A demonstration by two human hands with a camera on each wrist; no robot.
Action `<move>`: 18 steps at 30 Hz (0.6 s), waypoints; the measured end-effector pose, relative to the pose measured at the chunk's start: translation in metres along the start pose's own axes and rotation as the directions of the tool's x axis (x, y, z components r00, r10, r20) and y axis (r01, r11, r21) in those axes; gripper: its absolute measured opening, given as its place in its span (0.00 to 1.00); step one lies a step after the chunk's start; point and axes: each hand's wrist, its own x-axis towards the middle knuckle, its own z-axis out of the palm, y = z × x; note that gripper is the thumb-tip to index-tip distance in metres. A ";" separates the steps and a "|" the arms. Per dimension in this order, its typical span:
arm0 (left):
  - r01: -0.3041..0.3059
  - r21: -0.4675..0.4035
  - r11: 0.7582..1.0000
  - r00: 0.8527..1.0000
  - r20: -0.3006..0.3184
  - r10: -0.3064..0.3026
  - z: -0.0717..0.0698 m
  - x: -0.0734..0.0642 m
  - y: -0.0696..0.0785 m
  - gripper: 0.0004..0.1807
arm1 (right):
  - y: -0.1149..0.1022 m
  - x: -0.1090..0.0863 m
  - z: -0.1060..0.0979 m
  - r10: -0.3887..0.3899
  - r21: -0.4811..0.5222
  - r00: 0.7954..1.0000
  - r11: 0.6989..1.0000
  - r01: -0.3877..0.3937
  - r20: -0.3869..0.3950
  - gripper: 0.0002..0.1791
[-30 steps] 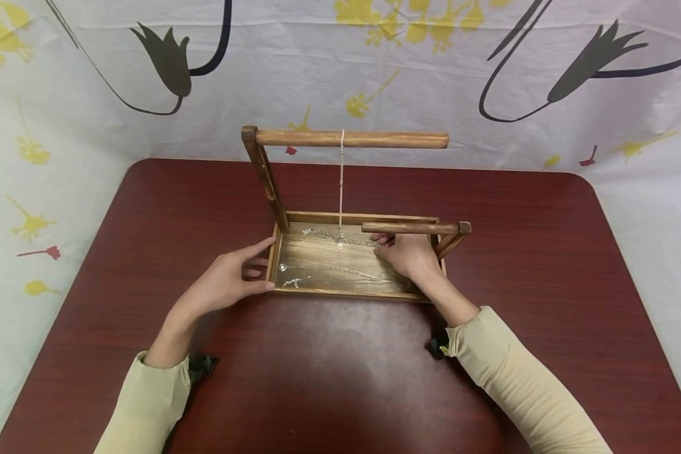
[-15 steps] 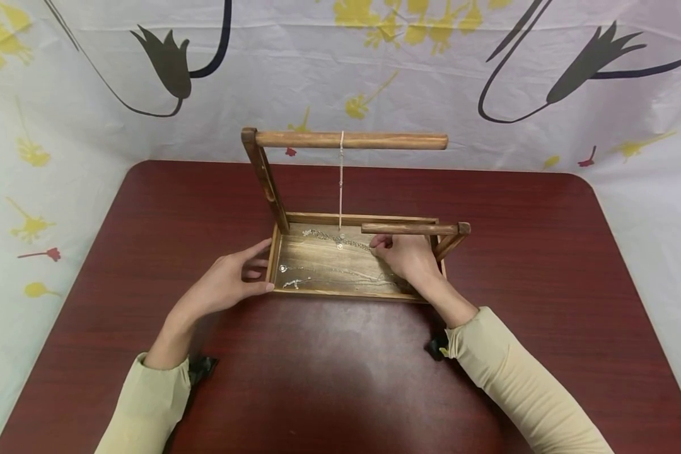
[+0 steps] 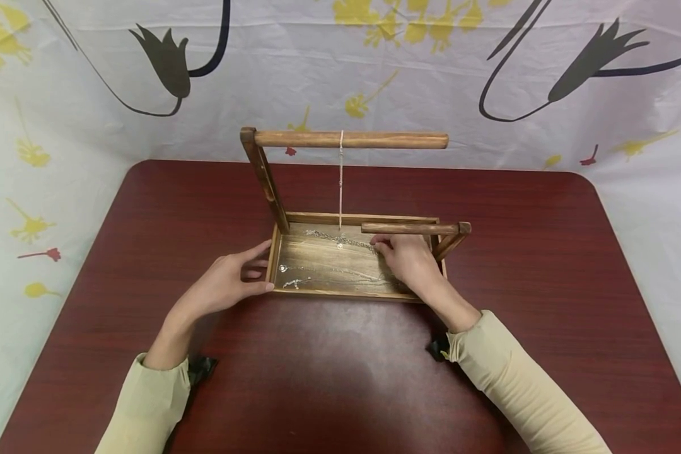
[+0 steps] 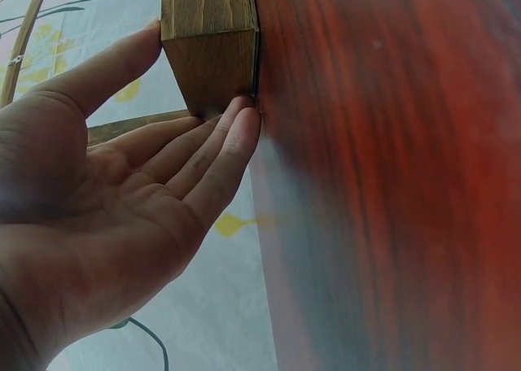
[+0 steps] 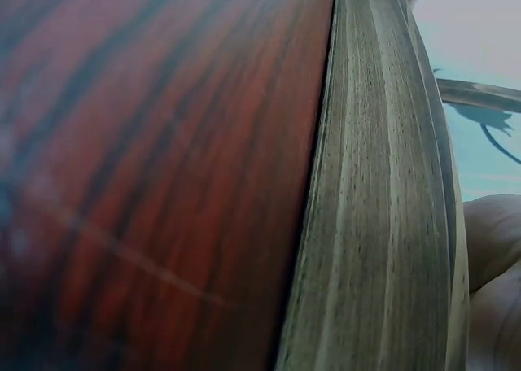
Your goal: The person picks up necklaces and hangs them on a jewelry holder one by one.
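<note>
A shallow wooden tray [image 3: 331,293] stands on the table, with an upright at each end bearing a wooden bar. My left hand [image 3: 221,277] rests with extended fingers against its left end; in the left wrist view those fingertips touch the tray's end wall [image 4: 216,74]. Inside the tray, under the short bar [image 3: 411,228], my right hand [image 3: 411,261] pinches the right end of a silver chain necklace [image 3: 352,241] between thumb and fingers. In the right wrist view the tray's side wall [image 5: 374,192] hides most of that hand.
One thin necklace [image 3: 341,183] hangs from the long upper bar [image 3: 391,139]. Finer chains with a round pendant [image 3: 283,268] lie along the tray's front. The red-brown table [image 3: 340,366] surrounds the tray, and a patterned white cloth [image 3: 295,63] hangs behind.
My right fingers have shifted slightly at the chain's end, and the chain's left end has slid a little to the right. The left hand stays at the tray's end.
</note>
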 end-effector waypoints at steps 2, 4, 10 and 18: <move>-0.002 -0.001 1.000 1.000 0.001 0.002 0.000 0.000 0.000 0.46 | 0.000 -0.002 0.000 -0.027 -0.024 1.000 0.999 0.027 -0.016 0.08; -0.003 -0.001 1.000 1.000 0.001 0.003 0.000 0.000 0.000 0.46 | 0.000 -0.002 0.000 -0.039 -0.024 0.999 0.999 0.038 -0.027 0.08; -0.003 0.008 1.000 1.000 0.001 0.003 0.001 0.000 -0.001 0.46 | -0.001 -0.001 0.000 -0.018 0.018 1.000 1.000 0.019 -0.022 0.06; 0.003 0.009 1.000 1.000 0.000 -0.003 0.001 -0.001 -0.001 0.45 | -0.001 0.002 -0.003 0.034 0.074 0.997 0.996 -0.039 0.065 0.08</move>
